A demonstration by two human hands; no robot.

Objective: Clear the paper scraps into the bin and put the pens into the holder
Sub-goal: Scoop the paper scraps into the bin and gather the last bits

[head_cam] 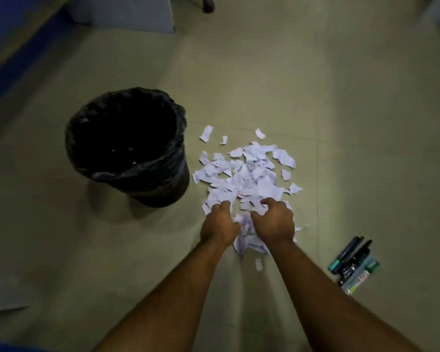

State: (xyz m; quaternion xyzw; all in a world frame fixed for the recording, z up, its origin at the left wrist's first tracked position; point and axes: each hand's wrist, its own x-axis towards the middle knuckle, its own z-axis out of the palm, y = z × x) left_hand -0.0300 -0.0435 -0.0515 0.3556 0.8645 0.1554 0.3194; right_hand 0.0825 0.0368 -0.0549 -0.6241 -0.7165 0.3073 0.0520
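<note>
both hands [247, 224] in scraps [247, 174], no legible txt

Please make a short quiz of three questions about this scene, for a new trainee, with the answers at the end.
1. True or false: the pens are already standing in a holder.
2. On which side of the paper scraps does the bin stand in the picture: (a) left, (b) right, (c) behind them?
3. What are the left hand and the right hand doing?

Key
1. False: they lie together on the floor, and no holder is in view.
2. (a) left.
3. Both are gathering scraps at the near edge of the pile, fingers curled around paper.
</note>
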